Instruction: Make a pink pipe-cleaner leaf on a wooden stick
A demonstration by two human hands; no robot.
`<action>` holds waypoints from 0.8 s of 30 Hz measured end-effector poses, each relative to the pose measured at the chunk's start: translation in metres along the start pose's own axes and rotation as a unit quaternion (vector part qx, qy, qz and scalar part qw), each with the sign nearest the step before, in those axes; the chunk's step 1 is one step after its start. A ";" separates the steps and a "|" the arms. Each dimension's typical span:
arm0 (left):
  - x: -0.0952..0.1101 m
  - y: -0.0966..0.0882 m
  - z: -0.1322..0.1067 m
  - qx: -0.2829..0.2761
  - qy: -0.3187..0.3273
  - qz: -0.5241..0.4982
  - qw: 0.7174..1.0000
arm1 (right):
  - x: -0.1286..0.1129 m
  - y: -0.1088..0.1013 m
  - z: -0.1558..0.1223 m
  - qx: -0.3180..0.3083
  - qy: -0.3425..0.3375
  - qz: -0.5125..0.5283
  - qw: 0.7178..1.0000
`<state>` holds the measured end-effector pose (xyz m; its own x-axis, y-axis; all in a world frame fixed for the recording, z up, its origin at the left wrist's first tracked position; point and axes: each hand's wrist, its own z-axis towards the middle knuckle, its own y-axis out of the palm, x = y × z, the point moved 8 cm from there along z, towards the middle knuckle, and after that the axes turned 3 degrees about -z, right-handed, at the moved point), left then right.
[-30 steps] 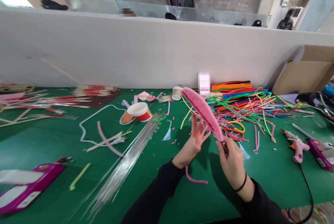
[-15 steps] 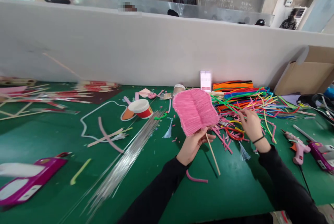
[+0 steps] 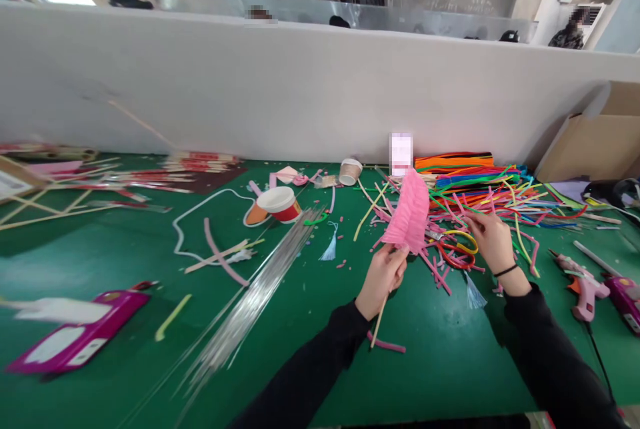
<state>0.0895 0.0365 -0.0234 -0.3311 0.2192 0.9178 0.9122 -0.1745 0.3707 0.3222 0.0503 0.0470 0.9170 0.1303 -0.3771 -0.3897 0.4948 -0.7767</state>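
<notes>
My left hand (image 3: 383, 279) is closed round the thin wooden stick of a pink fuzzy fan (image 3: 411, 212), just beneath its head. The fan stands upright, turned nearly edge-on, its face ribbed with pink pipe cleaners. To the right, my right hand (image 3: 490, 242) pinches thumb and fingers together at the near side of a loose heap of coloured pipe cleaners (image 3: 500, 199). A green pipe cleaner (image 3: 447, 205) runs to its fingertips; its far end is hidden by the fan. Scissors (image 3: 463, 252) with red and yellow handles lie between the hands, among cut pink pieces.
Left of my hands are a bundle of thin wires (image 3: 260, 296), a paper cup (image 3: 280, 206) and a purple glue gun (image 3: 95, 329). A pink glue gun (image 3: 587, 292) lies right, with a cardboard box (image 3: 585, 136) behind. A pale wall (image 3: 300, 96) closes the back.
My left hand has turned the fan from face-on to nearly edge-on, and the stick's lower end has swung left. My right hand stays by the heap. The view has shifted slightly left.
</notes>
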 end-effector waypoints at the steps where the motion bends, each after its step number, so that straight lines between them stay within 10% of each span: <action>1: -0.001 0.000 -0.001 0.005 0.001 0.011 1.000 | -0.007 -0.005 -0.005 0.019 -0.005 0.027 0.999; 11: -0.008 0.001 0.000 0.006 -0.004 0.032 0.999 | -0.094 -0.009 -0.060 0.031 -0.139 0.152 0.978; 19: -0.003 0.001 -0.003 0.009 0.005 -0.007 1.000 | -0.100 -0.004 -0.071 0.054 -0.169 0.007 0.984; 24: 0.000 0.006 -0.003 -0.040 -0.004 -0.110 0.993 | -0.099 0.002 -0.072 0.023 -0.140 0.087 0.986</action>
<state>0.0947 0.0327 -0.0210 -0.5182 0.2689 0.8119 0.7954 -0.1972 0.5730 0.2242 -0.0234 0.0466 0.8262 0.4456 -0.3446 -0.5456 0.4810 -0.6862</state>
